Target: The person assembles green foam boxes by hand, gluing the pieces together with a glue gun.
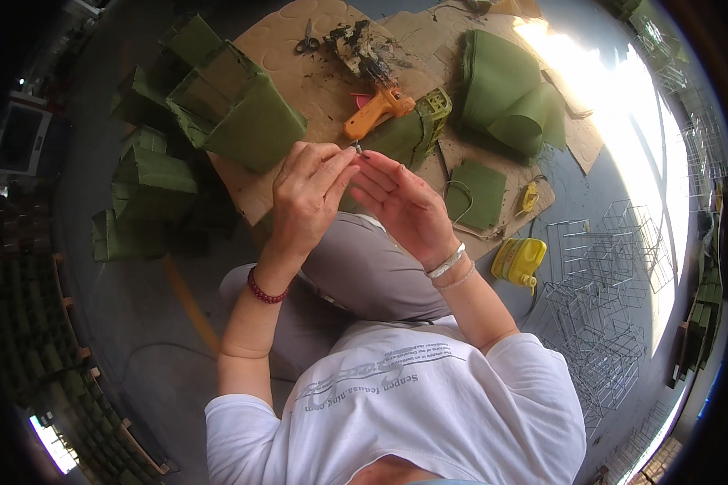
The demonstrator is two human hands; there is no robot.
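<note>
My left hand (303, 192) has its thumb and fingers pinched together around a small dark grey bit (356, 146), too small to name. Close against those fingertips is my right hand (408, 198), its fingers stretched out and palm turned up. A dark speck shows near the right fingertips. Just beyond both hands lies an orange glue gun (374, 113), its front end toward a blackened, crusted heap (364, 50). Beside the glue gun a piece of green fabric (400, 139) rests with a yellow-green plastic frame (437, 107).
Brown cardboard (259, 48) covers the floor ahead, with scissors (307, 38) on it. Green fabric boxes (255, 117) stand at the left; green sheets (497, 89) lie folded at the right. A yellow jug (519, 261) and wire frames (598, 299) are to my right.
</note>
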